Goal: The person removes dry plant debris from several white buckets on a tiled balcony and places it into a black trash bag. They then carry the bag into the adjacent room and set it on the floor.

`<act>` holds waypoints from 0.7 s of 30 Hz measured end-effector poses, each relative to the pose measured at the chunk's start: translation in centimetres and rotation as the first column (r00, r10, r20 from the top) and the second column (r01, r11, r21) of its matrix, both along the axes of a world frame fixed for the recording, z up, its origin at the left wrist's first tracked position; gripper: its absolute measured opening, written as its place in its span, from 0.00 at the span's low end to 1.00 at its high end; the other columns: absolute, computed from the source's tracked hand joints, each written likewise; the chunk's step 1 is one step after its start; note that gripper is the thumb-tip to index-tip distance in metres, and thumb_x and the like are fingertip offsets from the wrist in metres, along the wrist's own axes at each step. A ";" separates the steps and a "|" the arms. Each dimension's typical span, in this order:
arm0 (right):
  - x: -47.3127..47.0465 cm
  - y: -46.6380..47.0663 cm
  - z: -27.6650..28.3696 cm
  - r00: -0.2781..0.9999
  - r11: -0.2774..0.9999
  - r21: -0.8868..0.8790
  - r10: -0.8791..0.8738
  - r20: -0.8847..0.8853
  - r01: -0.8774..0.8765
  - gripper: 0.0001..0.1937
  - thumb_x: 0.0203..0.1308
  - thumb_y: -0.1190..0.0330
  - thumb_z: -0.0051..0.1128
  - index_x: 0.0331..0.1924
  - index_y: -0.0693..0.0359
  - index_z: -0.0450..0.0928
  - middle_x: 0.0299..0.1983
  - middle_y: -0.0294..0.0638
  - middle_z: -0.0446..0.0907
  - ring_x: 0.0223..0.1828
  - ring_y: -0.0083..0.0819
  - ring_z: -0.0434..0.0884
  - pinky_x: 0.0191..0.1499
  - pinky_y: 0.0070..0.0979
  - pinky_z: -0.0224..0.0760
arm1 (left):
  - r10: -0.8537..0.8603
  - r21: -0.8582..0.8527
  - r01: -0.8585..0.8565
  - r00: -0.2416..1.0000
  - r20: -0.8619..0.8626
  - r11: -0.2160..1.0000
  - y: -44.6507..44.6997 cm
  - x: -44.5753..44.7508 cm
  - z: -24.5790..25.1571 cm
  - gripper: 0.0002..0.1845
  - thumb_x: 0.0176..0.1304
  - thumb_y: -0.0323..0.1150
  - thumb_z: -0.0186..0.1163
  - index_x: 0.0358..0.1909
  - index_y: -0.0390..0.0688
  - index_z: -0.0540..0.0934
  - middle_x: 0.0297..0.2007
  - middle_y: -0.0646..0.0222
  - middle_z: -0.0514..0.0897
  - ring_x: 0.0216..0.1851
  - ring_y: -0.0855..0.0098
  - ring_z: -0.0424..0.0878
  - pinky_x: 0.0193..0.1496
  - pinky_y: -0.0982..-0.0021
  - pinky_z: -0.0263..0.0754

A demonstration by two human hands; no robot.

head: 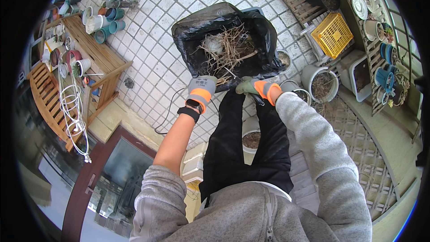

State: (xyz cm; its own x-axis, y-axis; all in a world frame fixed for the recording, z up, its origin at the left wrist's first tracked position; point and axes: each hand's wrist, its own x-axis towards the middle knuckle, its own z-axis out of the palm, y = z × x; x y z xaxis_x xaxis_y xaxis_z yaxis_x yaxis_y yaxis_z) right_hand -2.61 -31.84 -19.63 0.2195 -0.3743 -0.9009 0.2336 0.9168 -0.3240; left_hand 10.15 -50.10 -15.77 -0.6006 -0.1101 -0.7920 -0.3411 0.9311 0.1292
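A container lined with a black plastic bag (193,28) stands on the tiles before me. Dry twigs (231,45) and a pale rounded lump (213,45) lie inside. My left hand (201,89), in a grey and orange work glove, is at the bag's near left edge, its fingers mostly hidden. At the near right edge my right hand (257,88), in a green-grey and orange glove, has its fingers bent against the bag; a thin metallic thing points from near its fingertips towards the twigs. What either hand grips cannot be made out.
Plastic pots (112,27) and a wooden table (97,50) are at the left. At the right are a yellow crate (332,35), a pot of dry stems (320,82) and a slatted shelf with pots. A dark cord (164,121) lies on the tiles left of my legs.
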 end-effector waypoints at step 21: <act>0.7 15.3 1.9 0.957 0.929 0.326 -0.240 0.163 0.177 0.17 0.59 0.53 0.54 0.40 0.58 0.76 0.21 0.44 0.74 0.17 0.39 0.73 0.20 0.39 0.69 | 0.729 0.248 -0.686 0.654 -0.201 0.684 -0.2 1.4 4.1 0.29 0.65 0.48 0.59 0.58 0.33 0.76 0.42 0.51 0.85 0.47 0.60 0.82 0.51 0.66 0.74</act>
